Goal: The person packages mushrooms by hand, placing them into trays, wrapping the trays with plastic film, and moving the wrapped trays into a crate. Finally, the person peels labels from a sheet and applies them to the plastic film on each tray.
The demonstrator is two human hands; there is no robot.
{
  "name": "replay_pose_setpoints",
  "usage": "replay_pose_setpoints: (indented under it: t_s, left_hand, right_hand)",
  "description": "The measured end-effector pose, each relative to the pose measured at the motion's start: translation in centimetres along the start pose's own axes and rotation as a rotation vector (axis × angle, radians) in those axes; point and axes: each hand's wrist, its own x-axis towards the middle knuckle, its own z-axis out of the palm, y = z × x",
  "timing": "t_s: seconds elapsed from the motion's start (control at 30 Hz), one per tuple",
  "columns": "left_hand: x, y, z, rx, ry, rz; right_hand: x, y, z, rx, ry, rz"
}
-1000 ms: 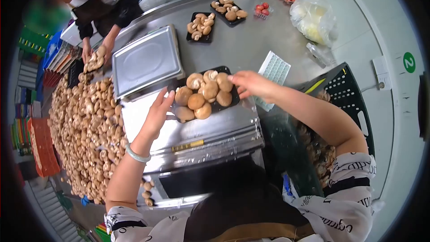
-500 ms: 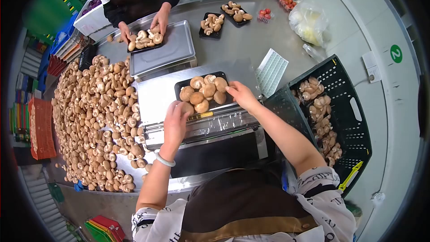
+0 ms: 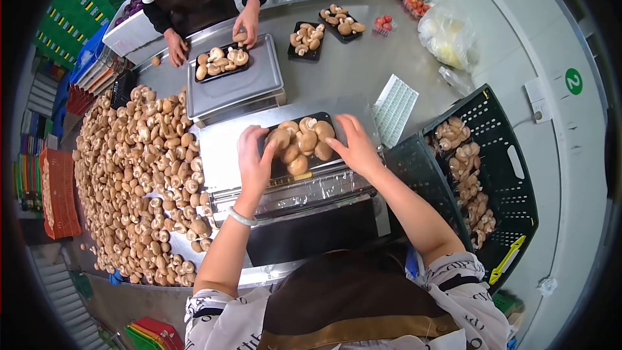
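A black tray (image 3: 278,170) heaped with brown shiitake mushrooms (image 3: 307,140) sits at the wrapping machine (image 3: 304,189) in front of me. My left hand (image 3: 254,159) is curved round the tray's left side, its thumb against the leftmost mushrooms. On the right side, my right hand (image 3: 355,146) does the same, thumb on a mushroom cap and fingers towards the back corner. The fingertips at the tray's far edge are partly hidden. A strip of clear film runs along the machine's near edge.
A large mushroom pile (image 3: 139,188) covers the table's left. Across from me, a co-worker's hand (image 3: 246,23) holds a mushroom over a tray on the scale (image 3: 269,84). A dark crate (image 3: 518,204) of packed mushrooms stands right, near a label sheet (image 3: 395,110).
My left hand has gone from the tray's near-left corner up its left side. The tray and mushrooms have shifted slightly towards me. The co-worker's tray now rests on the scale.
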Motion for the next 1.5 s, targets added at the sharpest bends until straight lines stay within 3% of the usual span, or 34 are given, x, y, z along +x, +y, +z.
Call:
replay_pose_setpoints:
  t_s: [0.03, 0.13, 0.2, 0.3, 0.4, 0.63, 0.77, 0.87, 1.0, 1.1, 1.2, 1.23, 1.33, 1.43, 1.5]
  left_hand:
    - [0.1, 0.1, 0.0, -0.030, -0.062, 0.024]
    - [0.7, 0.7, -0.2, 0.070, -0.352, 0.140]
    - [0.8, 1.1, -0.3, 0.185, -0.422, 0.275]
    - [1.1, 0.5, 0.0, 0.154, -0.384, 0.265]
    - [1.2, -0.5, 0.6, -0.020, -0.283, 0.129]
    - [1.4, 0.5, -0.5, 0.053, -0.374, 0.214]
    - [1.1, 0.8, -0.6, 0.037, -0.334, 0.164]
    - [0.0, 0.4, 1.0, 0.084, -0.345, 0.240]
    - [0.2, 0.7, 0.2, 0.094, -0.383, 0.198]
    - [0.1, 0.7, -0.3, -0.021, -0.276, 0.135]
    - [-0.3, -0.4, 0.5, -0.210, -0.156, -0.065]
    - [-0.4, -0.6, 0.8, -0.150, -0.165, -0.097]
    - [-0.4, -0.2, 1.1, -0.118, -0.218, -0.070]
    - [0.0, 2.0, 1.0, -0.192, -0.084, 0.086]
    - [0.2, 1.9, 1.2, -0.145, -0.179, 0.115]
  right_hand:
    - [0.4, -0.2, 0.1, 0.003, 0.034, -0.096]
    - [1.8, -1.7, 0.2, -0.234, -0.140, -0.392]
    - [2.6, -1.3, 1.0, -0.315, -0.217, -0.440]
    - [3.0, -1.0, 2.2, -0.335, -0.175, -0.451]
    - [2.6, -0.9, 3.8, -0.285, -0.068, -0.394]
    - [2.5, -0.9, 2.0, -0.238, -0.220, -0.398]
    - [2.5, -0.7, 1.4, -0.071, -0.078, -0.381]
    - [1.9, 0.1, 3.3, -0.249, -0.077, -0.381]
    - [2.0, -0.4, 2.4, -0.201, -0.125, -0.368]
    - [1.6, -0.5, 1.7, -0.162, -0.043, -0.349]
    - [1.2, 0.4, 1.6, -0.089, 0.030, -0.233]
    - [1.1, 0.5, 1.7, -0.128, 0.021, -0.244]
    - [0.7, 0.7, 2.0, -0.167, -0.001, -0.274]
    - [0.5, 0.8, 2.5, -0.112, -0.014, -0.252]
    - [0.5, 0.8, 2.6, -0.099, -0.010, -0.250]
